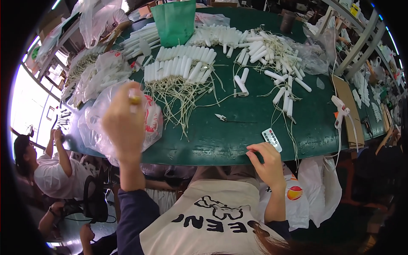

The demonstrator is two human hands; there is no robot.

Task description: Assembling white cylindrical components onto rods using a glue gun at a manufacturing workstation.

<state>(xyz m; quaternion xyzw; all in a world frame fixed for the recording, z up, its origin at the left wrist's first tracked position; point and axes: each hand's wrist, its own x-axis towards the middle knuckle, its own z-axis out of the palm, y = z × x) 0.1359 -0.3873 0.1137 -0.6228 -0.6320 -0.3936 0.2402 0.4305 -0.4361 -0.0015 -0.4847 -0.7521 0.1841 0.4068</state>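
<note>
My left hand (pixel 124 123) is raised over the table's near left, smeared by motion. Its fingers are closed round something small, whitish and yellow, too blurred to name. Beneath it lies a clear plastic bag (pixel 95 127) with red print. At the table's near edge my right hand (pixel 270 163) has its thumb and forefinger bent and apart, with nothing seen between them. Just beyond its fingers lies a small white remote control (pixel 272 139) with dark buttons. A small white pointed piece (pixel 220 117) with a dark thin wire rests on the table ahead, between my hands.
Rows of white tubes (pixel 178 68) with pale wires lie on the green table (pixel 199 146). More tubes (pixel 259 51) are heaped at the far right, near a green bag (pixel 174 23). A white glue gun (pixel 340 108) lies beside cardboard (pixel 350 119). A person (pixel 57 170) sits at left.
</note>
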